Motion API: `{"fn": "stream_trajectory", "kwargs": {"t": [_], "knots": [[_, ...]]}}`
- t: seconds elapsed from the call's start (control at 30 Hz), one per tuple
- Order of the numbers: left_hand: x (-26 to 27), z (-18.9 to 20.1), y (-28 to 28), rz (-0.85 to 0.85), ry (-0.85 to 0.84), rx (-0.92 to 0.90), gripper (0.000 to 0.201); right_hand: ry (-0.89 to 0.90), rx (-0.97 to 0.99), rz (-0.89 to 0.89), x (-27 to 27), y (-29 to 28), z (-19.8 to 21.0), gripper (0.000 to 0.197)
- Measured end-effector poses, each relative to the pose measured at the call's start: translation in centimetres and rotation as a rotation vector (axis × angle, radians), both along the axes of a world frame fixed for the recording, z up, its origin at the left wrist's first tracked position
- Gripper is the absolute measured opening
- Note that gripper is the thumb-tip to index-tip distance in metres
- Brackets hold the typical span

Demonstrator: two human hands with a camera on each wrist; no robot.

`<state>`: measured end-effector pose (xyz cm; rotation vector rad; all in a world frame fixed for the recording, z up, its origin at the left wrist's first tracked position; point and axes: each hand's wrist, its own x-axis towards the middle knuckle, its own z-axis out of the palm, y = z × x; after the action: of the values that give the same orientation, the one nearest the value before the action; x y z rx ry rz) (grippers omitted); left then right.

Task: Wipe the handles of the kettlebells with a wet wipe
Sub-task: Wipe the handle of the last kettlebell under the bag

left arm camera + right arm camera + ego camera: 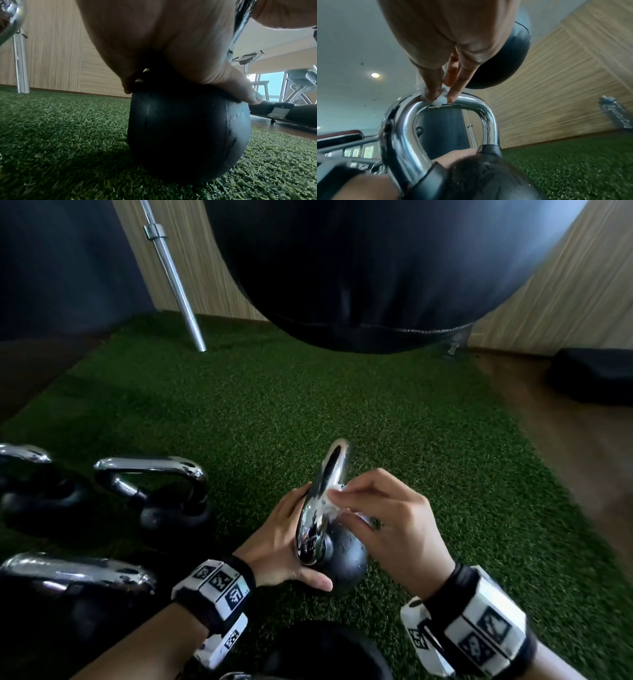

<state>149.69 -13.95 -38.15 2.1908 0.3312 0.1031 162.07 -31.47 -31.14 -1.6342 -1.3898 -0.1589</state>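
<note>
A small black kettlebell (342, 559) with a chrome handle (323, 494) stands on the green turf in the middle of the head view. My left hand (284, 542) cups its body (185, 132) from the left, thumb along the near side. My right hand (387, 515) pinches a white wet wipe (330, 501) and presses it against the chrome handle (453, 106). In the right wrist view the wipe (439, 102) shows between my fingertips on the handle's top bar.
Other black kettlebells with chrome handles stand at the left (157, 491), (68, 587), (24, 484), and one lies at the bottom edge (322, 652). A black punching bag (376, 268) hangs ahead. A steel barbell (174, 278) leans on the wooden wall. A dark pad (592, 374) lies at right.
</note>
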Motion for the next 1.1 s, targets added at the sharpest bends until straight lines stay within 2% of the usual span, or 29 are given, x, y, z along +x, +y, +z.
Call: {"fn": "stream_trajectory", "kwargs": {"t": [0.1,0.27,0.33,0.43,0.5,0.6,0.7,0.8,0.93,1.0,1.1], "knots": [[0.1,-0.3,0.0,0.02,0.018,-0.024,0.135,0.183,-0.059,0.057,0.1,-0.5,-0.1,0.024],[0.1,-0.9,-0.1,0.037,0.039,-0.045,0.138,0.385,-0.239,0.076,-1.0,-1.1,-1.1,0.025],[0.1,-0.8,-0.1,0.049,0.042,-0.06,0.136,0.381,-0.26,0.074,-0.7,-0.9,-1.2,0.024],[0.0,0.1,-0.5,0.049,0.04,-0.014,0.114,0.379,-0.276,0.094,-0.6,-0.8,-1.7,0.023],[0.0,0.5,-0.6,0.045,0.042,-0.001,0.108,0.31,-0.292,0.104,-0.7,-0.6,-2.6,0.021],[0.0,0.3,-0.6,0.058,0.044,0.032,0.114,0.193,-0.319,0.127,-0.5,-0.2,-3.8,0.017],[-0.1,0.0,-0.6,0.065,0.053,0.029,0.132,0.102,-0.356,0.144,0.0,-0.1,-3.6,0.016],[0.0,-0.1,-0.6,0.032,0.007,-0.015,0.139,0.09,-0.37,0.151,1.0,0.9,-2.9,0.016],[0.4,-0.8,-0.1,-0.002,-0.016,-0.022,0.141,0.026,-0.592,0.247,1.7,2.8,-1.9,0.011],[0.3,-0.7,-0.2,0.024,0.001,-0.037,0.134,0.049,-0.642,0.263,1.8,3.0,-1.5,0.011],[0.1,-0.9,-0.1,0.035,-0.003,0.014,0.138,0.214,-0.63,0.363,2.3,2.7,-1.1,0.01]]}}
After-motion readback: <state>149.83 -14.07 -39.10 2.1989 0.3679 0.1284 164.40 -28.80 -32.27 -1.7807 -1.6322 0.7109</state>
